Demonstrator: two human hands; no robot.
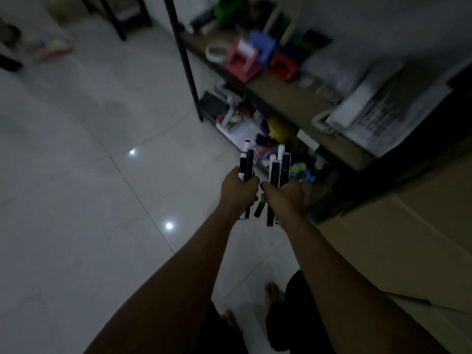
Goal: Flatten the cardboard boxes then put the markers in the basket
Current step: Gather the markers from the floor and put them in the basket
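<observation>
Both my arms reach forward over the tiled floor. My left hand (238, 191) is closed around a bunch of black and white markers (246, 162) that stick up and down out of the fist. Close beside it, my right hand (284, 198) grips a second bunch of markers (279, 166). Flattened brown cardboard (408, 238) lies at my right. A white basket-like tray (229, 129) with small items sits on the floor under the shelf, ahead of my hands. The picture is dark and blurred.
A low wooden shelf (293, 103) with a black metal post (184, 57) runs along the right wall, crowded with red and blue plastic stools (245, 60), a white box and paper. Toys lie on the floor beneath it. Black furniture legs stand at the far back. My bare feet show below.
</observation>
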